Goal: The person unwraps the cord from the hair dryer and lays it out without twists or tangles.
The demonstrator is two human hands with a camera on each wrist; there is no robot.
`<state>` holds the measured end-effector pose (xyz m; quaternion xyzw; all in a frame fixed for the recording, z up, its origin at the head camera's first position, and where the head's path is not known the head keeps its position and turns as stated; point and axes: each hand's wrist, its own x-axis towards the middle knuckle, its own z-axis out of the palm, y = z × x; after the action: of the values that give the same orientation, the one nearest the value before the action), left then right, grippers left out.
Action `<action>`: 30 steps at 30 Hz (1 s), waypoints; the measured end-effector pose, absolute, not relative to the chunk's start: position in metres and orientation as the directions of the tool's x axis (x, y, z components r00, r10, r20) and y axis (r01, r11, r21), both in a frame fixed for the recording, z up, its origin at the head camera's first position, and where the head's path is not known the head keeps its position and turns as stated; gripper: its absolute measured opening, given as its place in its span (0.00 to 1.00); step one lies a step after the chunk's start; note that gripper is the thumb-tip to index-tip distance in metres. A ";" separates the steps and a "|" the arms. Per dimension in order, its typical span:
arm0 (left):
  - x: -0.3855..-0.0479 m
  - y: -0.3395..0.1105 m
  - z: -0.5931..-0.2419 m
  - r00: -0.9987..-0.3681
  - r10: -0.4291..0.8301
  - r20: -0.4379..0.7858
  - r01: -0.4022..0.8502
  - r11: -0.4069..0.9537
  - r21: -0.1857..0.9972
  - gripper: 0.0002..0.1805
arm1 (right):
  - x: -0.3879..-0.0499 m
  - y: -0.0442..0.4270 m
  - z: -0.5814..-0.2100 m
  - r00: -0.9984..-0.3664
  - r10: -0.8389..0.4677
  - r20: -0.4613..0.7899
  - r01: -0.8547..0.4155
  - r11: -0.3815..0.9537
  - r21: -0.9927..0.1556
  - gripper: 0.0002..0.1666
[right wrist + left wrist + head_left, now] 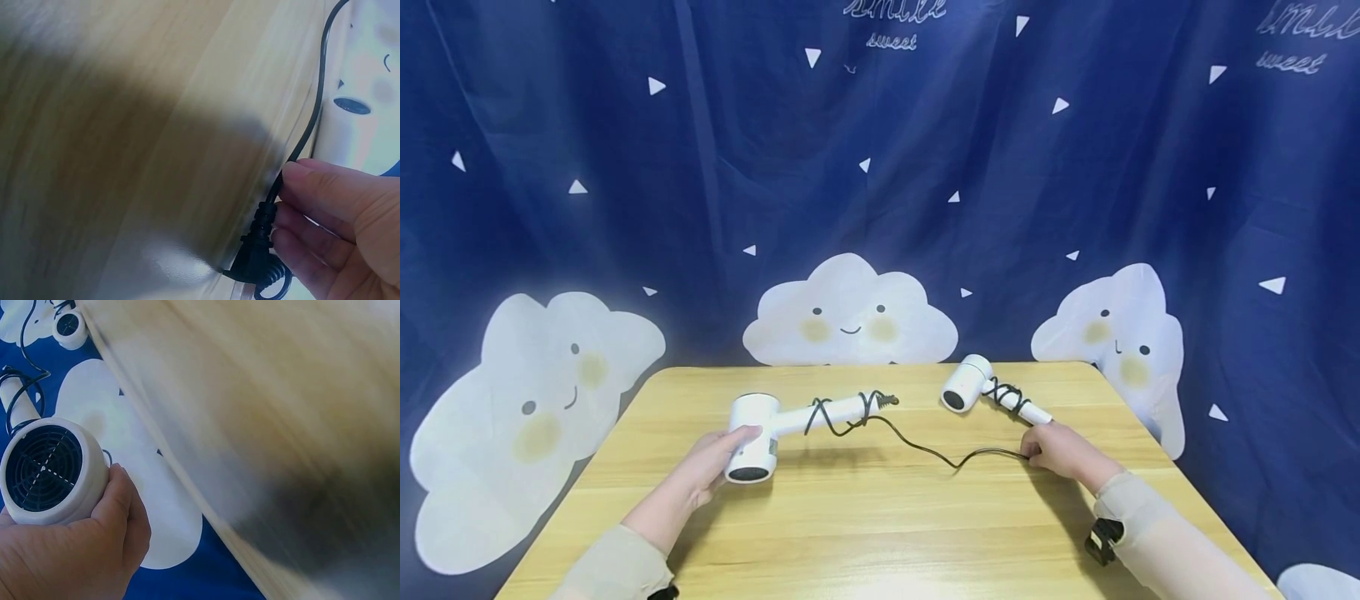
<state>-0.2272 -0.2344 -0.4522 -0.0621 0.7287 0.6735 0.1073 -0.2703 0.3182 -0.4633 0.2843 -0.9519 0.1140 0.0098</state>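
My left hand [707, 467] grips a white hair dryer [752, 417] by its barrel, thumb across the side. In the left wrist view its round dark grille [44, 469] faces the camera. Its handle points right, with a black cord [925, 450] looped loosely round it. That cord stretches across to my right hand [1063, 454], which pinches it between thumb and fingers. Just below the pinch in the right wrist view hangs a black plug [253, 256]. A second white hair dryer [967, 383] lies at the back right, its own cord wound on the handle.
The light wooden table [880, 517] reaches back to a dark blue curtain [865, 208] printed with clouds and triangles. The second dryer's handle end lies close behind my right hand.
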 end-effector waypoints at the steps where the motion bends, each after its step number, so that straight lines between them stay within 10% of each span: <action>1: -0.227 -0.234 -0.452 -0.969 0.055 -0.239 -0.235 0.083 0.969 0.31 | -0.271 0.318 -0.463 -0.839 -0.539 0.081 -0.543 0.812 -0.215 0.13; 30: -0.228 -0.234 -0.450 -0.970 0.035 -0.241 -0.238 0.080 0.968 0.31 | -0.271 0.285 -0.438 -0.761 -0.618 0.196 -0.648 0.721 -0.245 0.10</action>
<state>-0.2278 -0.2335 -0.4505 -0.0698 0.7278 0.6747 0.1011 -0.2710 0.2845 -0.4377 0.3419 -0.9263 0.1505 0.0501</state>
